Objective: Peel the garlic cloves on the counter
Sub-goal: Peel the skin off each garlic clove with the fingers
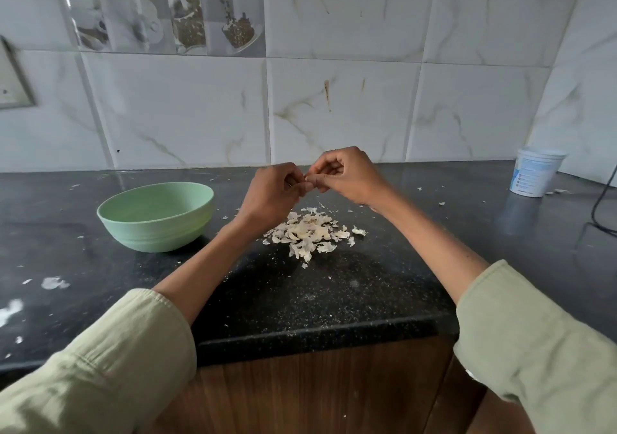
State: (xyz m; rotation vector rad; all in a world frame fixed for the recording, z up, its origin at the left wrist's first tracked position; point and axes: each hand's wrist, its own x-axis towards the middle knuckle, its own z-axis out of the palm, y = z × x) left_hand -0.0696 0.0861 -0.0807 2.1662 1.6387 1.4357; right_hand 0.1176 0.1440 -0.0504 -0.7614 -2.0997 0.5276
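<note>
Both hands are raised above the black counter (334, 300), well back from its front edge, with bare countertop between that edge and the peel pile (309, 233). The left hand (270, 193) and right hand (347, 175) meet fingertip to fingertip, pinching a garlic clove (307, 178). It is mostly hidden, so its long axis cannot be told. A green bowl (157, 220) stands left.

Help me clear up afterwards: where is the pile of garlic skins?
In the head view, the pile of garlic skins lies on the black counter, right of the green bowl.
</note>
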